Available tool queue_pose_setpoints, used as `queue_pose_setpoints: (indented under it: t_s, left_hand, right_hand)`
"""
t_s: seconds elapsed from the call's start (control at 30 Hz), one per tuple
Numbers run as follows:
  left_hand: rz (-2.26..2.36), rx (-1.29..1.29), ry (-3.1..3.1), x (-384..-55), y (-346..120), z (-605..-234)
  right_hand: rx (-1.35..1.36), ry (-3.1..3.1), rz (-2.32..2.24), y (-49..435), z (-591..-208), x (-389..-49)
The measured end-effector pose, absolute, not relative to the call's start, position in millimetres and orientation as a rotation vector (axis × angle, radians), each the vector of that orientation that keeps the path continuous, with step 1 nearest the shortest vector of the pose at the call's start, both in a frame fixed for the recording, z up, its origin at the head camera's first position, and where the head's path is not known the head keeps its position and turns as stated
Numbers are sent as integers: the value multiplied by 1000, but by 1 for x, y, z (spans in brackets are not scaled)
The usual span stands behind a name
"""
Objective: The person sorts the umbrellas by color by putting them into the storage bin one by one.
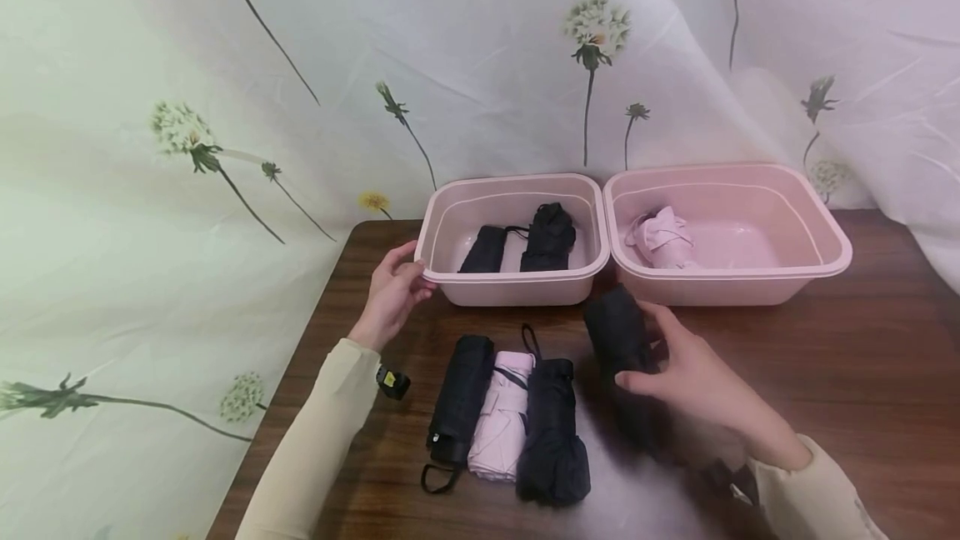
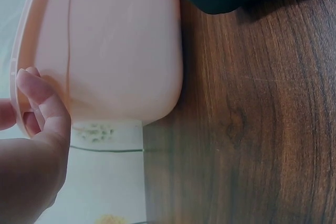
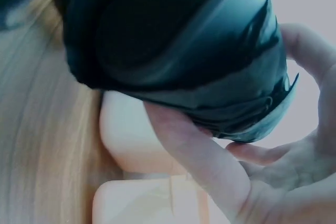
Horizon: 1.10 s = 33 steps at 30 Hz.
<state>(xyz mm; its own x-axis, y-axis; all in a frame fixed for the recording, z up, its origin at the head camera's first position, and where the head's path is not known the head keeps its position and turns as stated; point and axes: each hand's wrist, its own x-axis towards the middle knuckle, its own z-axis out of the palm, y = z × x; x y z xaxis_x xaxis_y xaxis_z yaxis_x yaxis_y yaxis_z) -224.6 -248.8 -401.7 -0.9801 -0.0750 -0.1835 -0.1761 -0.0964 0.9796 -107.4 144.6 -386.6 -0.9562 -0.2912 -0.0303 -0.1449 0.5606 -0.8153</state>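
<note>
My left hand (image 1: 390, 294) pinches the left end of the rim of a pink plastic basin (image 1: 517, 288); the left wrist view shows thumb and fingers around that rim. Inside this basin lie two black folded umbrellas (image 1: 550, 238). My right hand (image 1: 697, 377) grips another black folded umbrella (image 1: 618, 332), raised above the table in front of the gap between the basins. Its lower part is blurred in the head view, while its dark fabric (image 3: 184, 51) fills much of the right wrist view. A second pink basin (image 1: 720, 290) holds a pink folded umbrella (image 1: 663, 237).
Side by side on the brown wooden table (image 1: 885, 357) lie a black umbrella (image 1: 461, 398), a pink umbrella (image 1: 501, 423) and another black umbrella (image 1: 553, 432). A small black object with a yellow mark (image 1: 393, 382) is by my left wrist. A dandelion-print curtain (image 1: 487, 65) hangs behind.
</note>
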Motion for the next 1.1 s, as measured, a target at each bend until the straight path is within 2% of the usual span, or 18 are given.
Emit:
queue_pose_setpoints:
  t_s: [0.53, 0.73, 1.1]
  left_hand:
    - [2240, -276, 2083, -225, -250, -403]
    - [2243, -265, 2080, -225, -250, -403]
    - [2232, -282, 2098, -224, -249, -402]
  right_hand:
    - [-273, 2534, -1772, 141, -356, -131]
    - [-178, 2317, -1988, 136, -344, -140]
    - [-207, 1755, -2372, 128, -330, -162]
